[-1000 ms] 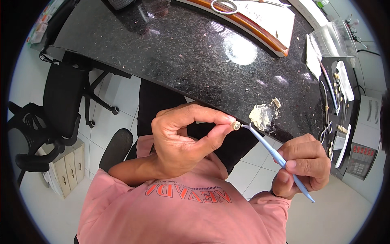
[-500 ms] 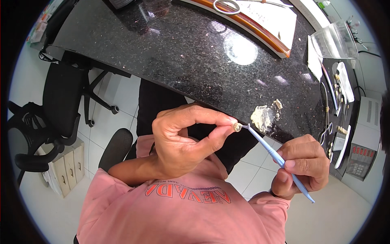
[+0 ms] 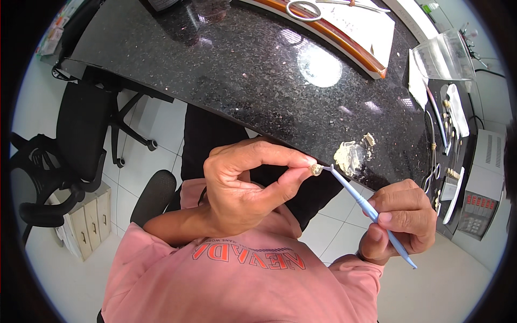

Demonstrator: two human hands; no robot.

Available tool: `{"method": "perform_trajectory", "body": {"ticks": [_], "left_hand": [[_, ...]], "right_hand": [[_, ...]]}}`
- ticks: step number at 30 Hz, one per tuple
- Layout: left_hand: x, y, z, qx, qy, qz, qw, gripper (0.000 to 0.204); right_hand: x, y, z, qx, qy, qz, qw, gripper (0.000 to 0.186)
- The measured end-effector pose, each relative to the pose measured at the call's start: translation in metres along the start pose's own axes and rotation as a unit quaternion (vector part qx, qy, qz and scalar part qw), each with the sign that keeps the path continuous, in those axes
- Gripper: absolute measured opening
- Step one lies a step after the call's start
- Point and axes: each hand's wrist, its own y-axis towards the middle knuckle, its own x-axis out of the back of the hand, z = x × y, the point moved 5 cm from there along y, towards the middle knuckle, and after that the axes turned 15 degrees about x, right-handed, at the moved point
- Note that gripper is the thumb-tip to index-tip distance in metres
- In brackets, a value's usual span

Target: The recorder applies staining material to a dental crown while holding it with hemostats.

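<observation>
My left hand point(image 3: 237, 185) pinches a small cream-and-metallic dental crown point(image 3: 316, 170) between thumb and forefinger, just off the counter's near edge. In my right hand point(image 3: 404, 218), a slim light-blue dental instrument point(image 3: 353, 192) is held like a pen, sloping down toward my body. Its thin bent tip reaches the crown's open side; whether it presses inside is too small to tell. A smeared patch of cream paste point(image 3: 343, 156) lies on the counter beyond the instrument, with a loose crumb point(image 3: 369, 139) beside it.
The speckled black counter point(image 3: 226, 81) carries an orange-brown tray point(image 3: 344, 42) with scissors point(image 3: 305, 11) and paper at the back. Along the right stand a clear cup point(image 3: 444, 56), several thin tools and small tooth-coloured pieces. A black office chair point(image 3: 83, 124) is at the left.
The crown has turned slightly in my left fingers, showing more of its rim. Both hands and the instrument stay almost in place; the view has shifted a little.
</observation>
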Motion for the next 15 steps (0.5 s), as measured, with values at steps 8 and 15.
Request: {"method": "perform_trajectory", "body": {"ticks": [8, 15], "left_hand": [[0.0005, -0.0003, -0.0001, -0.008, 0.006, 0.001, 1.0, 0.012], [0.0012, -0.0001, -0.0001, -0.009, 0.014, 0.001, 1.0, 0.012]], "right_hand": [[-0.0005, 0.0002, 0.0, 0.0, -0.001, 0.005, 1.0, 0.018], [-0.0015, 0.002, -0.0007, -0.001, 0.011, 0.019, 1.0, 0.018]]}}
